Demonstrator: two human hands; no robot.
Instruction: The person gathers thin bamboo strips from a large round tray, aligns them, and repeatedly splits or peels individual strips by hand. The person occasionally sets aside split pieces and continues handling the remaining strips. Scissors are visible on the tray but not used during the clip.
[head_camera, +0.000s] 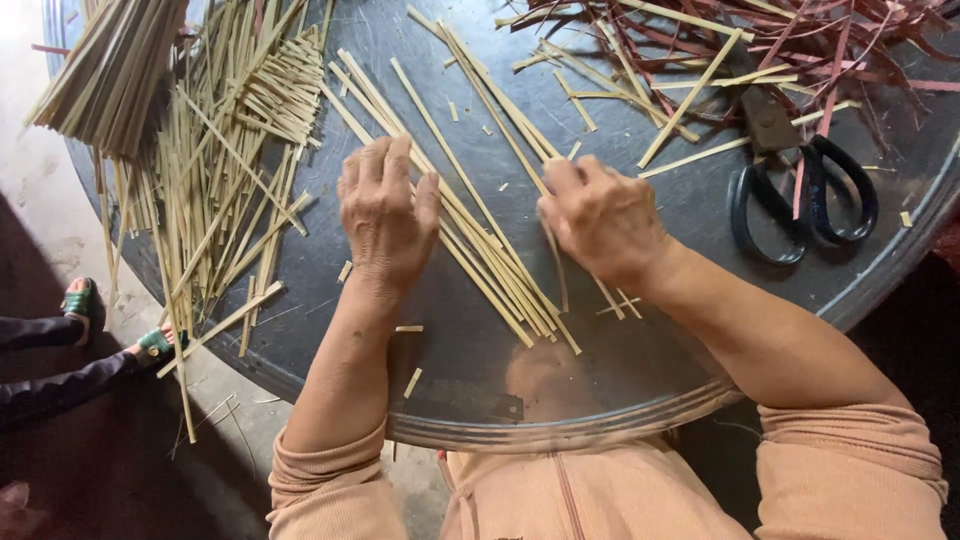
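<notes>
The fingers of the left hand (385, 215) are laid flat and slightly spread, pressed down on a fan of pale bamboo strips (480, 250) and grasping nothing. The fingers of the right hand (600, 220) are curled, and the right edge of the same fan is pinched or pressed beneath them; whether a single strip is gripped cannot be told. The strips are spread diagonally on the middle of a round dark metal tray (640, 380), running from the far left to the near right; judged from the flat pressure, they are being held level and aligned. To the right of the right hand, black-handled scissors (800, 190) are laid, apart from both hands. At the far right a heap of reddish strips (830, 40) is seen, and at the left a loose pile of pale strips (230, 150) beside a tied bundle (110, 70). No container other than the tray is noted. Another person's sandalled feet (120, 325) are seen on the floor at the left.
</notes>
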